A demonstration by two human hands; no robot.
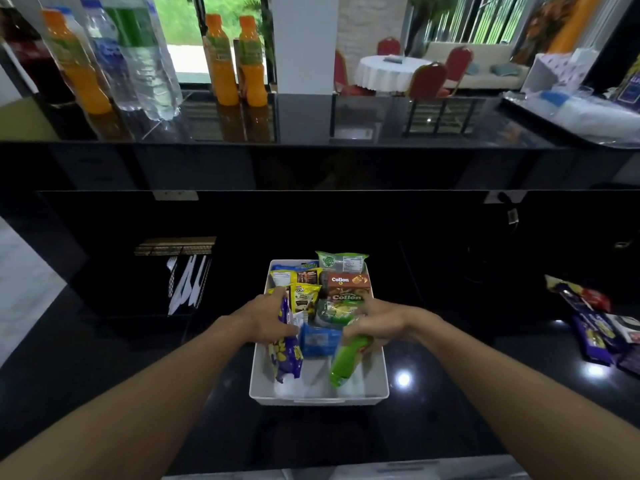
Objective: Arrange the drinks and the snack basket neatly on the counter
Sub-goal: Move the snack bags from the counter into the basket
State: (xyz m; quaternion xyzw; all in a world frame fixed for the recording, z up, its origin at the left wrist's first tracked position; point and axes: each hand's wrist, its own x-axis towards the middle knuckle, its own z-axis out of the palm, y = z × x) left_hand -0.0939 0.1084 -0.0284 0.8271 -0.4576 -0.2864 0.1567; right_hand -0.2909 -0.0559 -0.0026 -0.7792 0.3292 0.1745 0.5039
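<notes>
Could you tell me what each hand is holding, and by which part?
Left hand: purple snack packet, by its far end. Right hand: green packet, far end.

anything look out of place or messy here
Yes: a loose heap of snack packets lies on the lower counter at the right, apart from the white basket where the other snacks sit.

The glossy black counter carries a white snack basket mid-front, loose snack packets at its right edge and a cutlery rack back left.
</notes>
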